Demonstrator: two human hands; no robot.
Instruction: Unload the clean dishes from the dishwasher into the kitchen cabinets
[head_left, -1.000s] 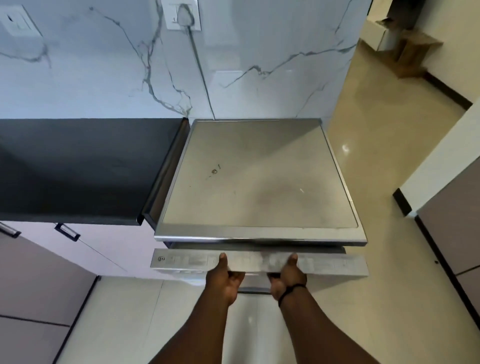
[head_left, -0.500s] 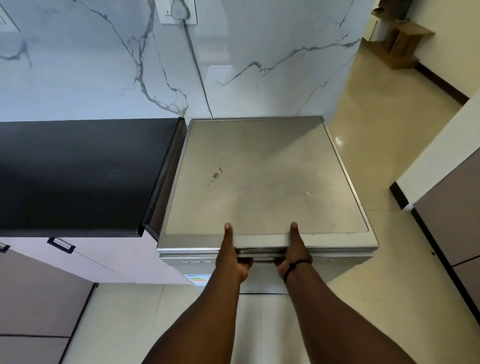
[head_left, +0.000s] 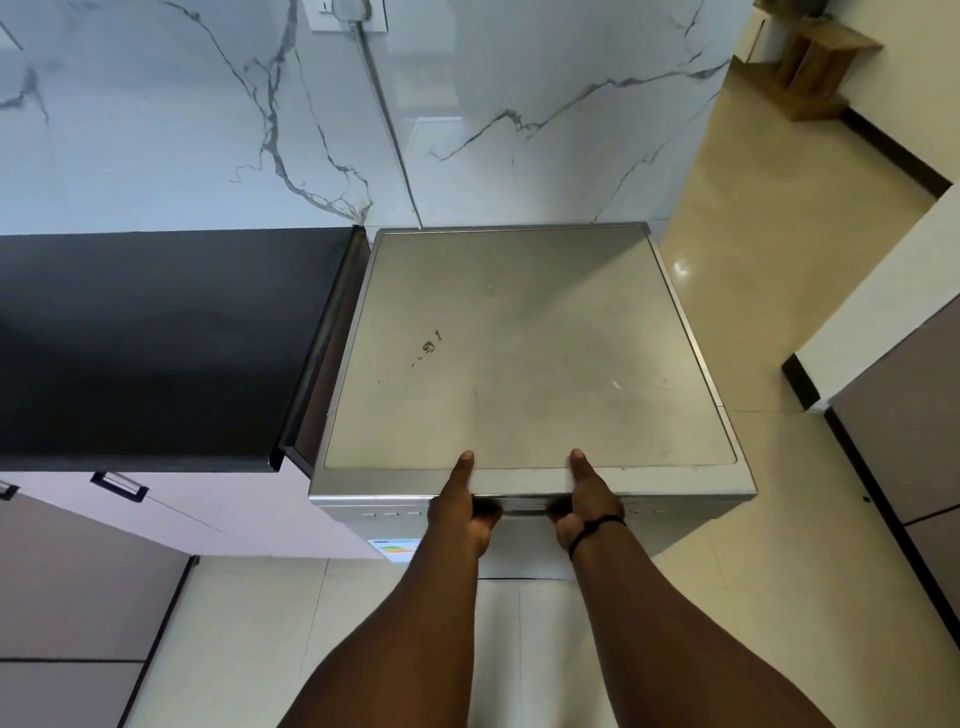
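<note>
The dishwasher (head_left: 530, 353) stands at the centre of the view, a silver freestanding unit with a flat, scuffed top carrying a small brown mark toward 9 o'clock of its middle; its door is closed against the body, and no dishes can be seen. Both hands sit at the unit's front upper edge, toward 6 o'clock. The left hand (head_left: 460, 506) has its thumb lying flat on the top surface, its fingers curled under the front lip around the door handle; its grip is clenched on the handle. The right hand (head_left: 584, 509), with a black band (head_left: 595, 527) on the wrist, mirrors it just beside; thumb on top, fingers hooked beneath the same handle, likewise grasping it. The two hands are near each other but apart. At 9 o'clock of the dishwasher a black tabletop (head_left: 156, 343) runs to the left edge, just beside the unit's side; pale cabinets (head_left: 218, 514) with a dark handle (head_left: 119, 486) stand under it. A marble-patterned wall (head_left: 467, 104) rises at 12 o'clock, bearing a socket (head_left: 348, 13) with a cord running down. Cream floor tiles (head_left: 753, 218) extend toward 2 o'clock; a wooden stand (head_left: 815, 73) sits at the far corner there.
</note>
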